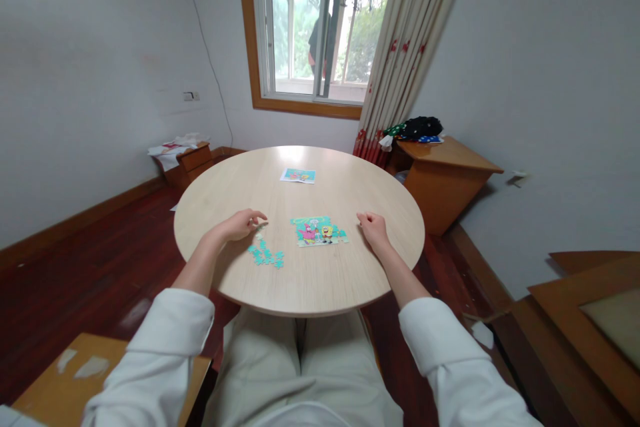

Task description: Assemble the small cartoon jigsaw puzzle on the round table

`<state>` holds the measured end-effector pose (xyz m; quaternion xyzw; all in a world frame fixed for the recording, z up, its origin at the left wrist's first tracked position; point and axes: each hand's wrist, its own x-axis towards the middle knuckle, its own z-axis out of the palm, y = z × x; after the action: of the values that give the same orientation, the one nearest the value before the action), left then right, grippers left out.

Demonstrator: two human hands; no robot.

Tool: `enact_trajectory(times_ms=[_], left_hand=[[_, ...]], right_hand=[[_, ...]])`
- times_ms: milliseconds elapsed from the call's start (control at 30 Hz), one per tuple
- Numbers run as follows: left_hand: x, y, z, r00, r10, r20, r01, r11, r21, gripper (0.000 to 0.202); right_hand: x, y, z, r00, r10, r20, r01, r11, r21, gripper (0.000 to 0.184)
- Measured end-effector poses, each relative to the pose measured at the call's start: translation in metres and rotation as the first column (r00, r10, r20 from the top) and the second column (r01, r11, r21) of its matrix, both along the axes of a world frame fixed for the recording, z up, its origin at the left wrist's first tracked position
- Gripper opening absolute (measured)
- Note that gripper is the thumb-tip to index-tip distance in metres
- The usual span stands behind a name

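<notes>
The left hand (243,223) is held with fingers partly extended, the right hand (373,224) curled; whether anything is gripped cannot be told. Loose pieces (266,257) are scattered beside the left; a part-built jigsaw (318,232) is laid between both.

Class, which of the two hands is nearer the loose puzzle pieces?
The left hand, close beside the loose pieces; the partly joined puzzle lies between them and the right hand.

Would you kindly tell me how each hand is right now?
Left hand: partly open, beside the loose puzzle pieces.
Right hand: curled; whether it holds anything cannot be told.
</notes>
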<state>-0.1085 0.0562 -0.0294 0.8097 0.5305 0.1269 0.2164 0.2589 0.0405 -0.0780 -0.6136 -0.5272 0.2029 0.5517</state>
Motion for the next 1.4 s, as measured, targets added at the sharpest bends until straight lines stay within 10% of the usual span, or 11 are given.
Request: enact_trajectory(times_ms=[1400], left_hand=[[0.005, 0.008, -0.007, 0.988, 0.006, -0.157, -0.006, 1.000, 0.000, 0.016]], right_hand=[[-0.003, -0.002, 0.000, 1.000, 0.008, 0.000, -0.008, 1.000, 0.018, 0.035]])
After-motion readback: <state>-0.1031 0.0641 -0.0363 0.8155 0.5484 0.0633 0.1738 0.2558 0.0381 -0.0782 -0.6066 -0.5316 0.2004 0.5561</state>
